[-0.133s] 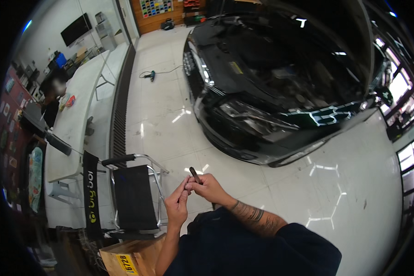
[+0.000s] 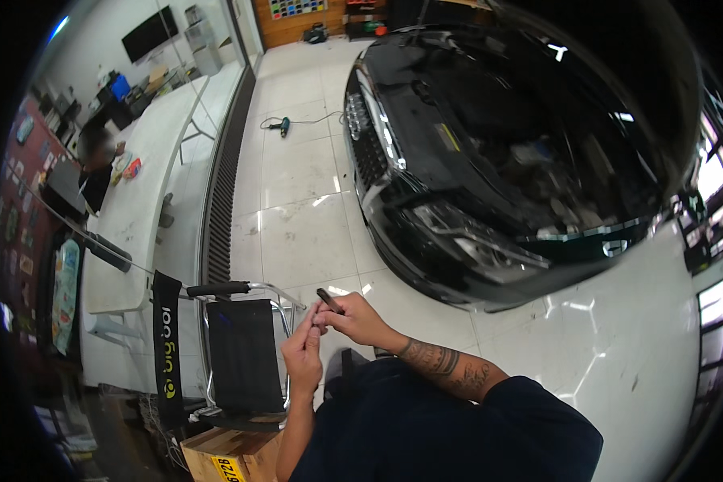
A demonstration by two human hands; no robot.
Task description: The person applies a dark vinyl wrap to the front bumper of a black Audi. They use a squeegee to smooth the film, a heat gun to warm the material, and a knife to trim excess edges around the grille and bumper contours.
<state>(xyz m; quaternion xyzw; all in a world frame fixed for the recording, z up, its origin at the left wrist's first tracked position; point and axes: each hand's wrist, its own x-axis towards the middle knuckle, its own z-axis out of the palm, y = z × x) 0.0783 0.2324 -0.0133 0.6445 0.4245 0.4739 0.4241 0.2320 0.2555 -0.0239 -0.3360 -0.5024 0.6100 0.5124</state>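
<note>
Most of the dark, slim object [image 2: 328,300] is hidden inside the right hand [image 2: 353,316]; only one end shows, too small and blurred to tell what kind of thing it is. The fingertips of the left hand [image 2: 302,351] meet those of the right, and I cannot tell whether anything is pinched between them. The wooden box [image 2: 209,444] is cut off by the lower edge, and the car's [image 2: 458,241] engine bay is dark and hard to make out.

The object sits in the right hand's closed grip, its bare end sticking out above the thumb side, just beyond the left fingertips. The left hand is narrow, its fingers drawn together. The object's long axis slants: the visible end points away from the body and to the left, and the rest runs back rightward into the grip. The black chair [image 2: 245,353] stands just left of both hands.
</note>
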